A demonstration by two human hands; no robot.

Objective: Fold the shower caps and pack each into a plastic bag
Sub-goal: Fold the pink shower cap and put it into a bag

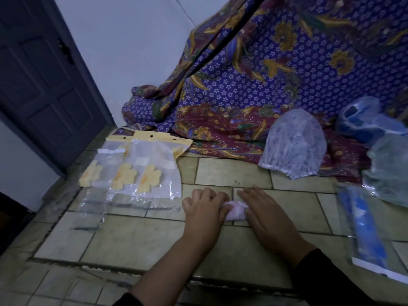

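A small pink shower cap (236, 210), folded into a tight bundle, lies on the tiled floor between my hands. My left hand (204, 209) curls its fingers over the bundle's left end. My right hand (268, 212) presses flat on its right end. To the left lie several clear plastic bags (141, 173) with yellow flower prints and yellow header cards. A clear patterned shower cap (293, 144) sits unfolded at the back right. A blue shower cap (364, 120) and a greenish one (388, 171) lie further right.
A packed bag holding a blue cap (366, 230) lies at the right. A purple floral cloth (265, 74) drapes over the back. A dark door (44, 80) stands at the left. The floor is beige tile (143, 237).
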